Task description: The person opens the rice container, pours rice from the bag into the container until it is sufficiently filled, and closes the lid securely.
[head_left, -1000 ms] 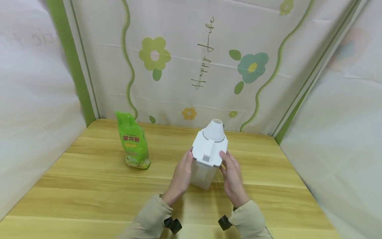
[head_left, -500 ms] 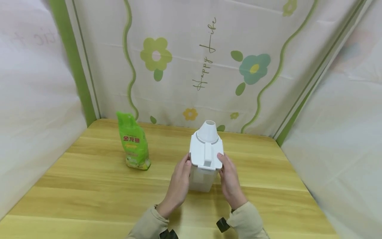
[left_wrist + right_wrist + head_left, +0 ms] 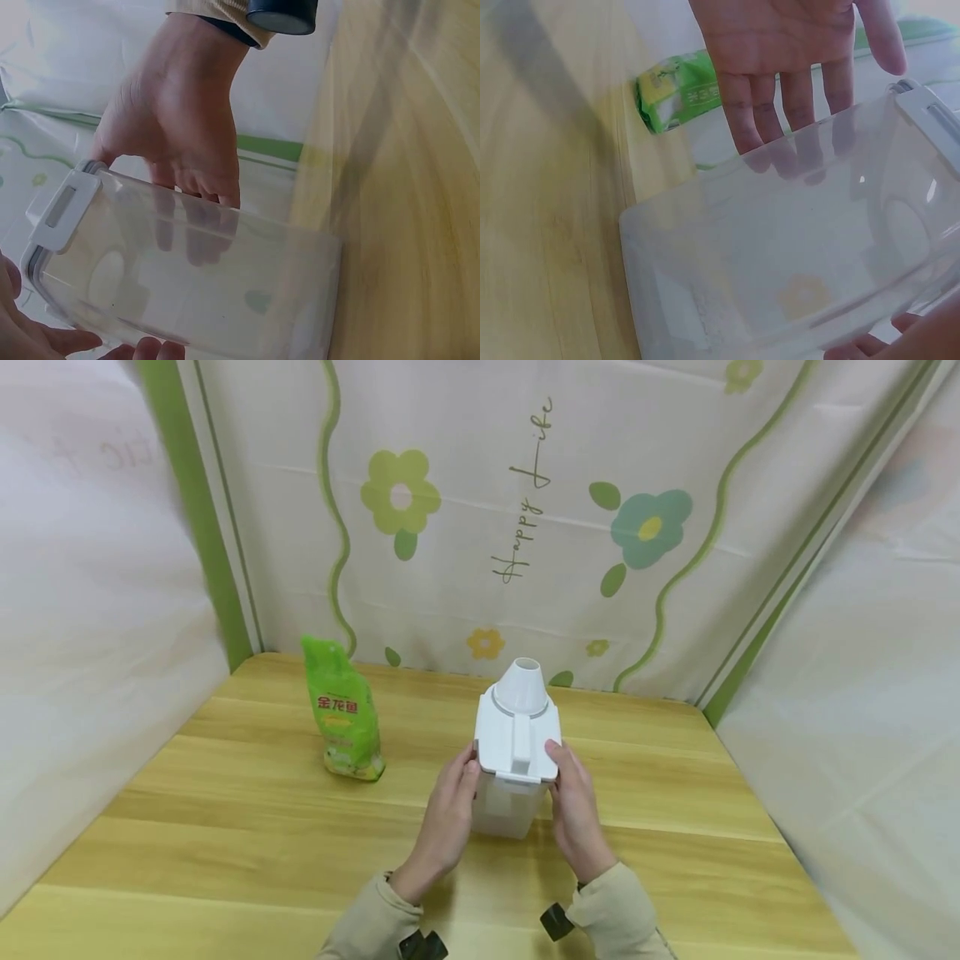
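The fingers [image 3: 739,112] of the left hand [image 3: 444,818] are extending nearly straight and pressing flat against the left wall of a clear plastic storage container [image 3: 501,814]; the thumb is pointing at the lid edge. The fingers of the right hand [image 3: 577,814] are lying nearly straight along the opposite wall, with the right thumb [image 3: 559,754] resting on top of the white lid [image 3: 497,743] near its right edge. The container is standing between the two palms, its base resting on the worktop [image 3: 675,872].

The lid is carrying a white cone-shaped spout [image 3: 522,690] at the far end, a raised bar [image 3: 521,739] along the middle and a latch [image 3: 521,777] on the side facing the person. Beige sleeves [image 3: 617,914] are covering both forearms.

Well apart, to the left of the container, a green bag [image 3: 347,731] with red characters is standing upright. Behind the worktop, a flower-printed fabric panel [image 3: 442,589] is hanging, bearing the words "Happy Life".
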Motion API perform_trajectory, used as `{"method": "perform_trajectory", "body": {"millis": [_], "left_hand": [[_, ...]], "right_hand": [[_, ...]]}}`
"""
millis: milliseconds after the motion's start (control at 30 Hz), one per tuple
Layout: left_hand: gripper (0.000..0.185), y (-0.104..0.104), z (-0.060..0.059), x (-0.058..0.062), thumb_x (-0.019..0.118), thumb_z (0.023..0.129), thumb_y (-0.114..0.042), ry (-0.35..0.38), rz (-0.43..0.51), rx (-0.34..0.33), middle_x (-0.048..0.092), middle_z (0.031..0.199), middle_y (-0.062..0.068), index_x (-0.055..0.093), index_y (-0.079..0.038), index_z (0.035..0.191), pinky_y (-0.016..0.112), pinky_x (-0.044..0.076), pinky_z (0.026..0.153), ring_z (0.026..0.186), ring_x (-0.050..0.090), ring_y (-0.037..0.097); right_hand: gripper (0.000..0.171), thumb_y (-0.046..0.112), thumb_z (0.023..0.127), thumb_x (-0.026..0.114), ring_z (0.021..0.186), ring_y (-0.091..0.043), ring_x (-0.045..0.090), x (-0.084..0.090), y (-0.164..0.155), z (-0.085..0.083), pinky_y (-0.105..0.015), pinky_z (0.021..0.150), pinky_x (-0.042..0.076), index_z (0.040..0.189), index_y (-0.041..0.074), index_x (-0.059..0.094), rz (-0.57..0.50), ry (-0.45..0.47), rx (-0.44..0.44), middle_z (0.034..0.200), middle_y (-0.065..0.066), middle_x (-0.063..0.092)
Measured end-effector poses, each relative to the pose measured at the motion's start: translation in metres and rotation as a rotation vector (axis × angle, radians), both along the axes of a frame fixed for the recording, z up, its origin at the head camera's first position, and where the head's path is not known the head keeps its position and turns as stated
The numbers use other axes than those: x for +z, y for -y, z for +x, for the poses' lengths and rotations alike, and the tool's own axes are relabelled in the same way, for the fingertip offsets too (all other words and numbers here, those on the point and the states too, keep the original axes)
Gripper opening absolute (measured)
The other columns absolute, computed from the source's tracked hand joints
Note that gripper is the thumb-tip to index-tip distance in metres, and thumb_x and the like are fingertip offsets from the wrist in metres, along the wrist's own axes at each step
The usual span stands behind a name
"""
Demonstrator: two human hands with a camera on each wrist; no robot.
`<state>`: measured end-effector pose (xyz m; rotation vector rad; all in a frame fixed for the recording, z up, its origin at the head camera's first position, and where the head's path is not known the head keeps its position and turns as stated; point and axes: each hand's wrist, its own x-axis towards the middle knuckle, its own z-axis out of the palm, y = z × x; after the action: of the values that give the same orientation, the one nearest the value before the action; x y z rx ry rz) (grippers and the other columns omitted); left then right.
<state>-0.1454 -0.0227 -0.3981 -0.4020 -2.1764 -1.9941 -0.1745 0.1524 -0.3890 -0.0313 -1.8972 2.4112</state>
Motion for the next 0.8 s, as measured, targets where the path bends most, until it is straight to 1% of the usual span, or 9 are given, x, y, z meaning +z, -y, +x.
{"method": "perform_trajectory", "body": {"millis": [100, 200, 300, 433, 567, 700, 800], "left_hand": [[0.056, 0.001, 0.001, 0.0, 0.028, 0.109, -0.039, 0.003, -0.003, 0.005, 0.036, 0.151, 0.014, 0.032, -0.003, 0.152, 0.048, 0.04, 0.104, 0.134, 0.038, 0.029], [0.056, 0.001, 0.002, 0.002, 0.027, 0.109, -0.039, 0.016, -0.003, -0.001, 0.037, 0.149, 0.015, 0.033, -0.002, 0.151, 0.048, 0.043, 0.101, 0.131, 0.041, 0.029], [0.056, 0.003, 0.002, 0.004, 0.026, 0.109, -0.038, 0.04, -0.008, -0.004, 0.044, 0.143, 0.016, 0.035, -0.001, 0.15, 0.049, 0.046, 0.096, 0.123, 0.046, 0.03], [0.055, 0.008, 0.0, 0.01, 0.025, 0.11, -0.037, 0.079, -0.008, -0.008, 0.05, 0.135, 0.016, 0.041, 0.001, 0.146, 0.048, 0.05, 0.09, 0.112, 0.051, 0.031], [0.057, 0.015, -0.007, 0.016, 0.028, 0.109, -0.041, 0.123, -0.024, -0.021, 0.053, 0.134, 0.017, 0.047, 0.002, 0.141, 0.048, 0.052, 0.088, 0.111, 0.055, 0.032], [0.059, 0.022, -0.019, 0.023, 0.034, 0.106, -0.046, 0.204, -0.038, -0.035, 0.056, 0.13, 0.016, 0.05, 0.002, 0.138, 0.048, 0.052, 0.088, 0.112, 0.056, 0.032], [0.06, 0.025, -0.03, 0.029, 0.041, 0.104, -0.048, 0.266, -0.017, -0.047, 0.057, 0.127, 0.014, 0.051, 0.001, 0.137, 0.046, 0.053, 0.087, 0.111, 0.056, 0.03]], "right_hand": [[0.054, 0.036, 0.101, 0.052, 0.131, -0.02, 0.038, 0.001, 0.0, 0.001, -0.038, 0.112, 0.025, 0.144, 0.003, 0.045, 0.006, 0.001, 0.004, 0.14, -0.011, 0.047], [0.054, 0.036, 0.1, 0.055, 0.13, -0.019, 0.041, 0.002, 0.0, 0.003, -0.037, 0.111, 0.027, 0.143, 0.005, 0.047, 0.005, 0.006, 0.007, 0.139, -0.01, 0.049], [0.054, 0.034, 0.099, 0.058, 0.127, -0.02, 0.044, 0.006, -0.001, 0.006, -0.036, 0.11, 0.028, 0.143, 0.006, 0.048, 0.018, 0.013, 0.022, 0.137, -0.011, 0.051], [0.061, 0.032, 0.097, 0.062, 0.127, -0.02, 0.045, 0.012, -0.006, 0.007, -0.037, 0.11, 0.031, 0.148, 0.004, 0.041, 0.067, 0.019, 0.07, 0.139, -0.01, 0.049], [0.064, 0.032, 0.096, 0.063, 0.127, -0.021, 0.045, 0.019, -0.012, 0.006, -0.042, 0.108, 0.034, 0.148, 0.004, 0.039, 0.125, 0.032, 0.136, 0.142, -0.007, 0.046], [0.063, 0.031, 0.096, 0.064, 0.124, -0.025, 0.046, 0.023, -0.019, 0.002, -0.044, 0.104, 0.037, 0.147, 0.004, 0.04, 0.162, 0.058, 0.193, 0.142, -0.008, 0.045], [0.062, 0.031, 0.095, 0.065, 0.121, -0.026, 0.047, 0.023, -0.022, -0.001, -0.044, 0.102, 0.038, 0.146, 0.005, 0.042, 0.157, 0.077, 0.214, 0.141, -0.009, 0.046]]}}
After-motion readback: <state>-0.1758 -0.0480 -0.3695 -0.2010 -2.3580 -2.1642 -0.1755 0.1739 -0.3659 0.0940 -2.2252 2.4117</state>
